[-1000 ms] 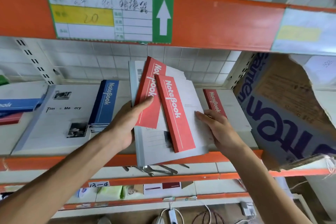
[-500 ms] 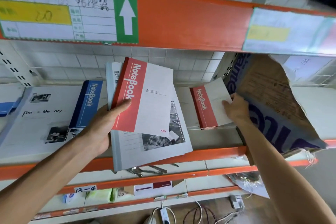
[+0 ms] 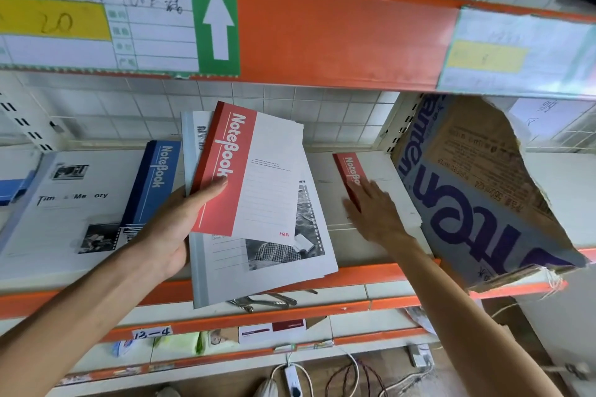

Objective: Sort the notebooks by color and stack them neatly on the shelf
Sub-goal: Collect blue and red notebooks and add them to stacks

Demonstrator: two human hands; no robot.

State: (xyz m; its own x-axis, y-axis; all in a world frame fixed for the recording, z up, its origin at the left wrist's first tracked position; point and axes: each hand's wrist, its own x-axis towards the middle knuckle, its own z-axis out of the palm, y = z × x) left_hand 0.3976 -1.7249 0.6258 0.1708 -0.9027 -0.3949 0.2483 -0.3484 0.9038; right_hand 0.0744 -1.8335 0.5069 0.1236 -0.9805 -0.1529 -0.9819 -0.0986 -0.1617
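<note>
The left hand (image 3: 167,229) grips 1 notebook (image 3: 248,171) together with a larger book (image 3: 258,261) beneath it, thumb on top, both tilted and jutting out past the shelf (image 3: 371,271) edge. Left of that grip, a second notebook (image 3: 154,184) lies on a wide album (image 3: 64,203) flat on the shelf. Right of the grip, the right hand (image 3: 374,213) rests flat on a third notebook (image 3: 361,190), which tops a small stack on the shelf. Just right of that hand, a cardboard box (image 3: 477,203) leans against the stack. Below the grip, metal utensils (image 3: 264,300) lie on the lower shelf.
</note>
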